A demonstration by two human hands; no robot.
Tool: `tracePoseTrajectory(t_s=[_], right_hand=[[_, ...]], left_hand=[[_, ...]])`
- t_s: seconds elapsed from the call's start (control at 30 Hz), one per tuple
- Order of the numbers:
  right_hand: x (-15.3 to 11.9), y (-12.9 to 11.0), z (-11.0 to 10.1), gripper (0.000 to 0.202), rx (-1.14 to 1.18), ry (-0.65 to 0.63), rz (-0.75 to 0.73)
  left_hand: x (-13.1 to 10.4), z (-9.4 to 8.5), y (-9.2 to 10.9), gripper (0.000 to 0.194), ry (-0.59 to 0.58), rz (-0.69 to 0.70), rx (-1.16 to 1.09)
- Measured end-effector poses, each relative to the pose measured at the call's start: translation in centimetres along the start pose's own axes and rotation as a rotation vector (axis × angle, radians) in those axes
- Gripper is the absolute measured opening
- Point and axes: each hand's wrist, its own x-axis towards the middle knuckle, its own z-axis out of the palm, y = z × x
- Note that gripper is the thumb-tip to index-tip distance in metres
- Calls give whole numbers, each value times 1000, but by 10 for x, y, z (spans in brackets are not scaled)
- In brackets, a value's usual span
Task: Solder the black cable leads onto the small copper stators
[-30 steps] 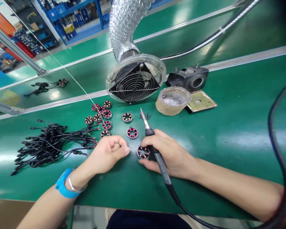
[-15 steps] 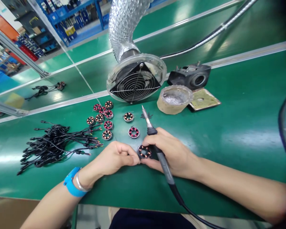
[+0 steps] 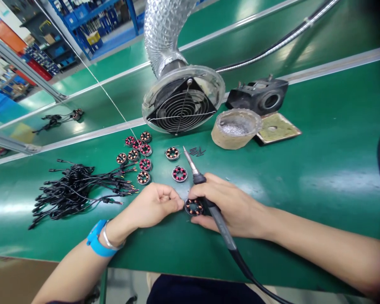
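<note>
My right hand point(image 3: 234, 207) is closed around a soldering iron point(image 3: 220, 226), its metal tip pointing up and away toward the far side. The thumb and a finger of that same hand also hold a small round motor stator point(image 3: 194, 207) with copper windings at its sides. At the stator's left edge, my left hand point(image 3: 160, 204) is pinched closed; whatever lies between its fingertips is too small to make out. Beyond the stator rest a red-wound stator point(image 3: 179, 174) and a copper-wound stator point(image 3: 172, 153). Several short black pieces point(image 3: 196, 151) lie beside the iron's tip.
Several stators point(image 3: 145, 164) are grouped left of centre, with a pile of black cables point(image 3: 72, 190) farther left. A fume fan point(image 3: 182, 105) on a silver duct stands behind. To its right are a round pot point(image 3: 236, 128), a black iron stand point(image 3: 259, 95) and a sponge tray point(image 3: 278, 128).
The iron's tip has swung slightly left, uncovering more of the short black pieces. My left fingertips sit slightly higher against the stator's edge. The whole view has shifted a little.
</note>
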Motion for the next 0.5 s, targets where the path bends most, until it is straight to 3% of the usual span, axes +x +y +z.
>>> tracePoseTrajectory(t_s=[0.17,0.4,0.5], right_hand=[[1,1,0,38,21,-17,-17],[-6,1,-1,29,20,-61,13],[-12,8,6,27,-38,8,25]], left_hand=[[1,-6,-1,35,18,42,46],[1,9,-2,20,-7,50,-115],[-16,3,11,27,-39,162,94]])
